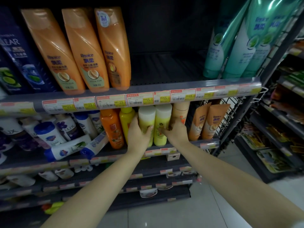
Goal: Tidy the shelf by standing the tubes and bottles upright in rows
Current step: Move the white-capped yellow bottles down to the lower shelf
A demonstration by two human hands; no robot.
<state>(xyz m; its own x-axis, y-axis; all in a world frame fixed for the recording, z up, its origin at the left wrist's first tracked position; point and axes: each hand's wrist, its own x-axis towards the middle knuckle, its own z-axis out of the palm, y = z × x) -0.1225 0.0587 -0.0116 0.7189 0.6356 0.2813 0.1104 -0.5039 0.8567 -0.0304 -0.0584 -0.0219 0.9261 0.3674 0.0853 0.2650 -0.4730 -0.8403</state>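
Middle shelf (209, 144), centre: two pale yellow bottles stand upright side by side, touching. The left hand (139, 134) wraps the left bottle (146, 119), thumb across its front and fingers round its left side. The right hand (176, 131) grips the right bottle (162, 122), fingers curled round its right side.

Count, same shelf. Left of the held pair: one yellow bottle (126, 120) and one orange bottle (112, 129), both upright. Right of the pair: one tan bottle (181, 111), upright, partly behind the right hand; then two orange tubes (209, 124), standing and leaning slightly left. Further left: two white tubes (77, 148) with blue caps lie on their sides at the shelf front, with a cluster of white bottles (47, 134) crowded behind them; the number in the cluster cannot be told.

Upper shelf: three orange shampoo bottles (79, 51) in a row, dark blue bottles (18, 51) at the far left, and at least three teal bottles (238, 41) at the right. A strip of price labels (139, 99) runs along the upper shelf edge and hides the tops of the middle-shelf bottles. A wire rack (230, 116) closes the right end of the shelf.
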